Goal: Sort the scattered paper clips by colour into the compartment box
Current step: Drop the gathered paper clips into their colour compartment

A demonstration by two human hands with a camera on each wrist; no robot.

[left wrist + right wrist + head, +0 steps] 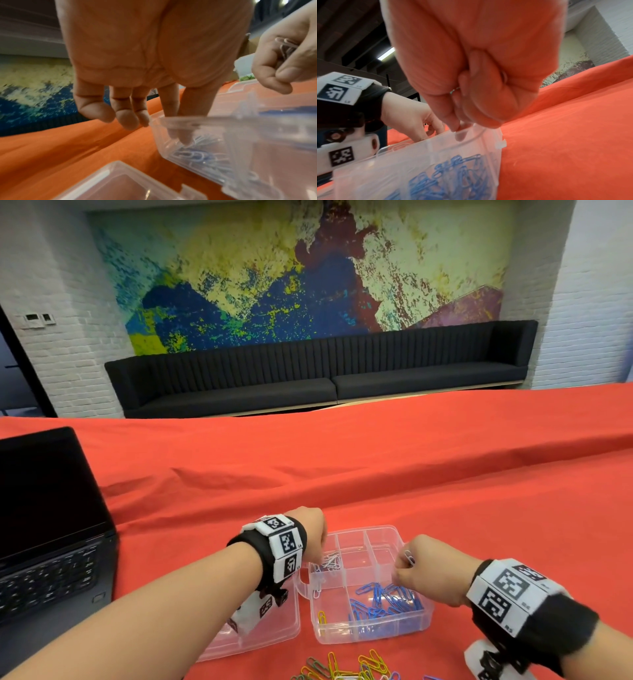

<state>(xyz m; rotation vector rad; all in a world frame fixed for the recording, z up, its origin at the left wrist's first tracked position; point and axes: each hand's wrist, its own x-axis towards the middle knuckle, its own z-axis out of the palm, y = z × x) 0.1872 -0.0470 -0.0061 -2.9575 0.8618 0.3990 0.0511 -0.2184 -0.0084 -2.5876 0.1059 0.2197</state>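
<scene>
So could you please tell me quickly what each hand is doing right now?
Left hand: open, fingers reaching into the white clips' compartment.
Right hand: closed, holding pale paper clips.

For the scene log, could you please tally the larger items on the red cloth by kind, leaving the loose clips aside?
Laptop: 1
Compartment box, lid open: 1
Hands: 2, the left hand reaching into the box and the right hand holding white paper clips
Total: 4

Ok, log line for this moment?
left hand: fingers in white-clip compartment | right hand: holding white clips over box
</scene>
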